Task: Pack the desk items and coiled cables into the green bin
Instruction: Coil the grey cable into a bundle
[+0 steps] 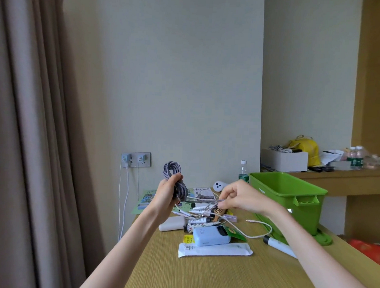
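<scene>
My left hand [166,193] grips a coil of grey braided cable [172,171] held up above the desk's far left. The cable's loose end [206,201] runs right to my right hand [241,196], which pinches it between thumb and fingers. The green bin [289,191] stands open on the desk at the right, just beyond my right wrist. Below my hands lies a heap: a blue power bank [211,233], a white power bank [171,224], a white cable [259,229], a long white packet [215,250] and a white tube [278,244].
A wooden desk [200,275] runs from me to the wall. A wall socket [136,160] with two chargers and hanging white leads sits behind it. A water bottle [243,171] stands by the bin. Curtains [28,136] hang left; a cluttered shelf [335,174] is at right.
</scene>
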Demonstrator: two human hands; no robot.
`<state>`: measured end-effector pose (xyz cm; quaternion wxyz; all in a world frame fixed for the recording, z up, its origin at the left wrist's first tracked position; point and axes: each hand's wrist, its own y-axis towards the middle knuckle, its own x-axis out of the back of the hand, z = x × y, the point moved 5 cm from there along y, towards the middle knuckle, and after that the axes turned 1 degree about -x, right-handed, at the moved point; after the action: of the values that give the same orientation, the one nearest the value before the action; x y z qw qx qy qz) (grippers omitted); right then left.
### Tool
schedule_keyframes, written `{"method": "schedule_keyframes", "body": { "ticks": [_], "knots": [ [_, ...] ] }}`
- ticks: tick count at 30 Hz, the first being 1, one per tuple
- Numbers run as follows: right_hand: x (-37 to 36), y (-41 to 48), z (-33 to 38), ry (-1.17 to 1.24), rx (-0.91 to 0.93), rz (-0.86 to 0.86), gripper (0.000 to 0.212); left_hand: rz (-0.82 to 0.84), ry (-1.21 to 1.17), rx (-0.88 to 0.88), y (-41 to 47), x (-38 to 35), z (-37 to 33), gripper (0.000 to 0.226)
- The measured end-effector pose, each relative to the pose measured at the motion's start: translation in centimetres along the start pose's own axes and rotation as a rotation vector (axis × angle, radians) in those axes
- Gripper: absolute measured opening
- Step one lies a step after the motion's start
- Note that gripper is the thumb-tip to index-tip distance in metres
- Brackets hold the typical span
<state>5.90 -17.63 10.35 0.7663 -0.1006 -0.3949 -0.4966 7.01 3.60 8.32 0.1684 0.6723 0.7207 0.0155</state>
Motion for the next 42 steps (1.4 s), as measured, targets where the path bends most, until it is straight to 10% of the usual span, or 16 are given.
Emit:
{"method": "schedule_keyframes", "body": {
  "ticks": [6, 18, 29, 42],
  "knots": [
    [2.2, -0.2, 1.4, -0.093, 0.109, -0.128, 0.009, 0.202, 0.496, -0.132, -1.6, -2.8, -0.1, 0.033],
    [2.5, -1.2, 4.1, -0.048, 0.268, -0.075, 0.01, 0.703, 0.766, -0.164, -5.5, -8.5, -0.3, 0.018],
    [2.7, -1.1, 2.7, 0.31, 0.161, 0.022, 0.008, 0.827, 0.514, 0.217, -7.7, -8.7, -1.0, 0.011],
    [-1.5, -0.7, 0.1, 0.678, 0.068, 0.109, 0.021, 0.892, 0.392, 0.259, -8.2, -8.7, -1.3, 0.02]
  ]
}}
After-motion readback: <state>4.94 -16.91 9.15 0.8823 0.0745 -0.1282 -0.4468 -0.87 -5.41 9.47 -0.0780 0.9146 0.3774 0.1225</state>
